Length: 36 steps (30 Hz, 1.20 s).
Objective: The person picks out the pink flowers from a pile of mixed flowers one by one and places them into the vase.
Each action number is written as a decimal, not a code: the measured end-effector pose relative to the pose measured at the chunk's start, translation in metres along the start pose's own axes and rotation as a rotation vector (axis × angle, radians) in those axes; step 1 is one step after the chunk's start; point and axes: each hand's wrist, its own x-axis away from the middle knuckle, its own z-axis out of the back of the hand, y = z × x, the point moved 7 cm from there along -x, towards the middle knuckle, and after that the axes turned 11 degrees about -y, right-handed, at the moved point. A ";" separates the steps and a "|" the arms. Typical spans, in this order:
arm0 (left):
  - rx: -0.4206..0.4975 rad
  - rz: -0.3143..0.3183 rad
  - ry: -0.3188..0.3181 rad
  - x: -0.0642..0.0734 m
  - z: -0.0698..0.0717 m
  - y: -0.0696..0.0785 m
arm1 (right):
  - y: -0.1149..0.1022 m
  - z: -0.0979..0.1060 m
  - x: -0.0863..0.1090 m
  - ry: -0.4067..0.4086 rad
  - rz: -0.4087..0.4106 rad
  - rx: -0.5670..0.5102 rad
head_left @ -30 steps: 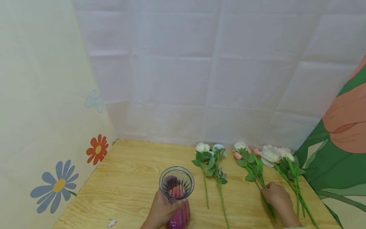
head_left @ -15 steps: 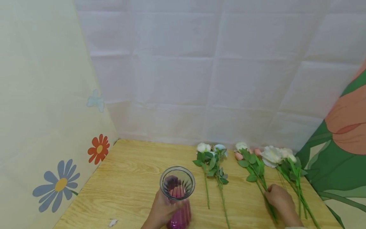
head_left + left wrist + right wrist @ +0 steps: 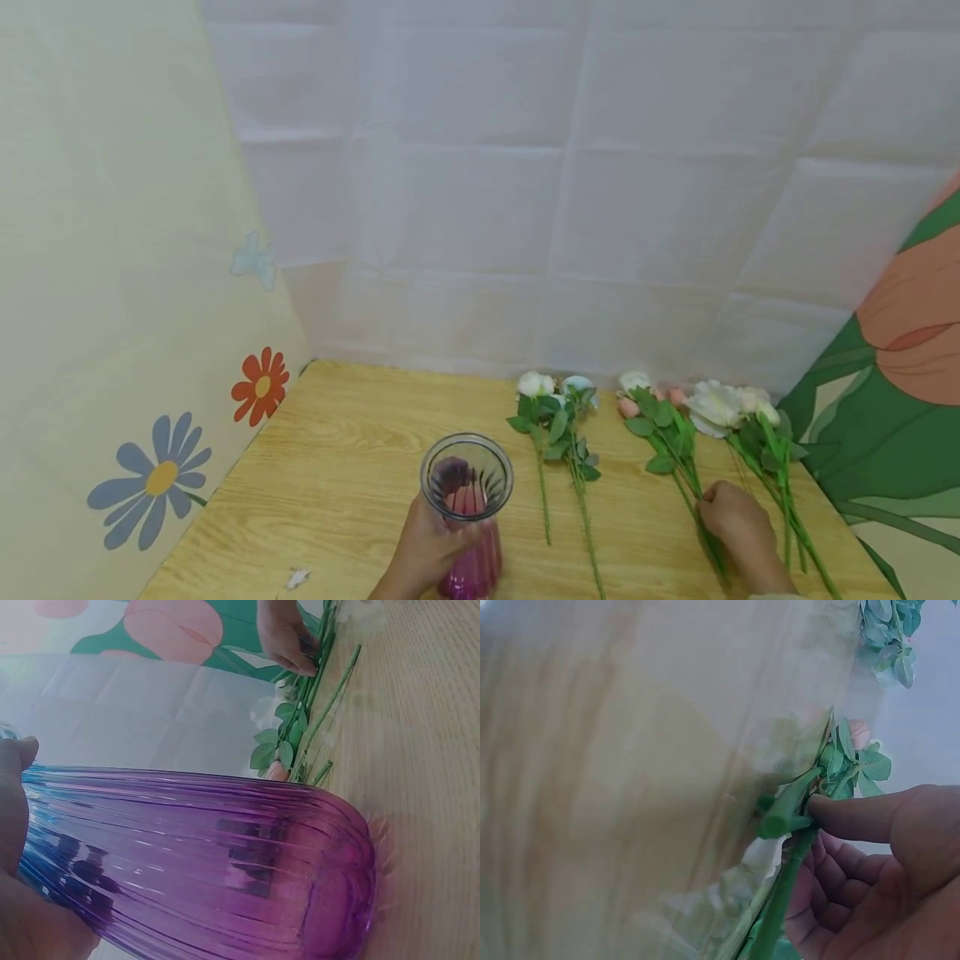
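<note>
My left hand (image 3: 420, 546) grips a ribbed glass vase (image 3: 478, 562) around its upper part, below the wide round rim. In the left wrist view, the vase (image 3: 217, 855) fades from blue near the left hand (image 3: 34, 907) to purple-pink at its base, which is close to the wood. On the right, my right hand (image 3: 738, 525) pinches green stems of artificial flowers (image 3: 660, 425) with pink buds and a white bloom, lying on the table. The right wrist view shows thumb and fingers of the right hand (image 3: 885, 862) at a green stem (image 3: 784, 892).
Beside the vase lie a white flower (image 3: 536, 385) and a pale blue flower (image 3: 577, 387) with long stems. More white flowers (image 3: 716, 407) lie right of my right hand. A small white scrap (image 3: 297, 578) is at the front left of the wooden table (image 3: 322, 467). Cloth walls enclose it.
The head view has shifted slightly. Both hands keep their places, the left on the vase and the right at the flower stems.
</note>
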 end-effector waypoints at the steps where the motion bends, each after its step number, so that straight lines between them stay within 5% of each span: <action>1: -0.006 -0.001 0.002 0.000 0.000 0.000 | -0.001 0.000 0.001 0.003 0.009 -0.006; 8: 0.004 -0.011 -0.007 0.000 0.000 0.000 | -0.002 0.004 0.003 0.038 0.042 -0.032; 24: -0.027 -0.016 0.004 0.002 0.000 0.006 | 0.001 0.011 0.000 0.116 -0.032 -0.043; 36: 0.028 -0.017 -0.012 0.002 -0.001 0.004 | -0.021 0.019 0.013 0.163 -0.006 -0.085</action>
